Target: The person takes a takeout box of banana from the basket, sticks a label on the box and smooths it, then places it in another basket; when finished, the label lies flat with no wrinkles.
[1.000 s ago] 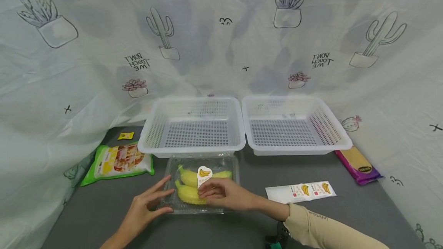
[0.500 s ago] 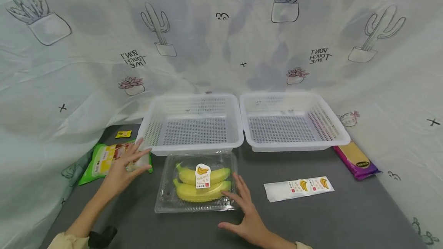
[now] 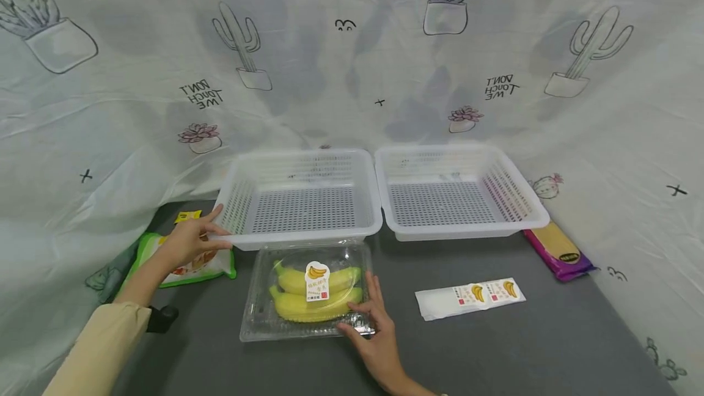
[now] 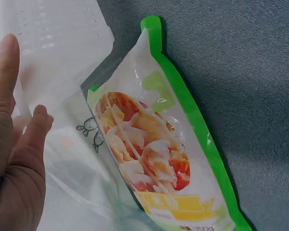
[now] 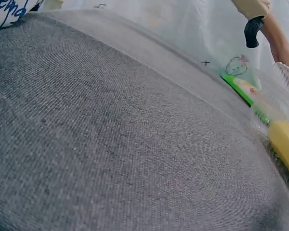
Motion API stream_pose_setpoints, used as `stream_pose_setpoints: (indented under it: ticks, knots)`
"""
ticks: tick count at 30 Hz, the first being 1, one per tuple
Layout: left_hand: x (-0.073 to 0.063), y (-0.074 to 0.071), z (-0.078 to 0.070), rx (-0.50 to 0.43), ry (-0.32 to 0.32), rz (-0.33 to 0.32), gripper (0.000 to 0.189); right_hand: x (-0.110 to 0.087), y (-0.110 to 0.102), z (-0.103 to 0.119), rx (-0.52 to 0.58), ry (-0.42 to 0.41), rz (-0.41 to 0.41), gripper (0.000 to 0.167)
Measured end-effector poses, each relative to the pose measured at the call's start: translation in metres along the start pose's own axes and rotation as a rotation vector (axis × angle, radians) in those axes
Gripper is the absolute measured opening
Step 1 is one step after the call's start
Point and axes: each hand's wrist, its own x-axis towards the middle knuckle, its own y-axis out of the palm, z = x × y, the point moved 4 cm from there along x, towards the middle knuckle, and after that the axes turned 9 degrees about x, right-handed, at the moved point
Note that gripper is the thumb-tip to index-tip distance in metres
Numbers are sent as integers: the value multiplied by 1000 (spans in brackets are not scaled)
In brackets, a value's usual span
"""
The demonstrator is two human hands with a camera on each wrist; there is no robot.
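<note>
A clear plastic clamshell box sits in front of the left basket, two yellow bananas inside and a white banana label on its lid. Beside the box's right front corner is my right hand, fingers spread, fingertips right at its side and front edge. My left hand reaches over a green-edged food bag to the front left corner of the white left basket; its fingers are fairly straight and touch the rim. The right wrist view shows one banana in the box, but not the right hand.
A second white basket adjoins the left one. A strip of banana labels lies on the grey table at right. Behind it rests a purple-and-yellow packet. One small yellow packet is at the back left.
The right hand has left the label on the lid and moved to the box's right side. The left hand has gone from the box's left side up to the left basket's corner.
</note>
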Motion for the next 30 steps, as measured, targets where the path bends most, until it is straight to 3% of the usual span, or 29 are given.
stream_pose_setpoints:
  ticks: [4, 12, 19, 30]
  knots:
    - [1, 2, 1, 12, -34, -10, 39, 0, 0, 3, 30, 36, -27, 26]
    - [2, 3, 6, 50, -33, -43, 43, 2, -3, 9, 56, 171, -108, 23]
    - [2, 1, 3, 66, -43, -22, 39, 3, -4, 12, 76, 234, -95, 21]
    - [3, 1, 1, 69, -44, -20, 33, 21, -8, 48, 154, 239, -23, 21]
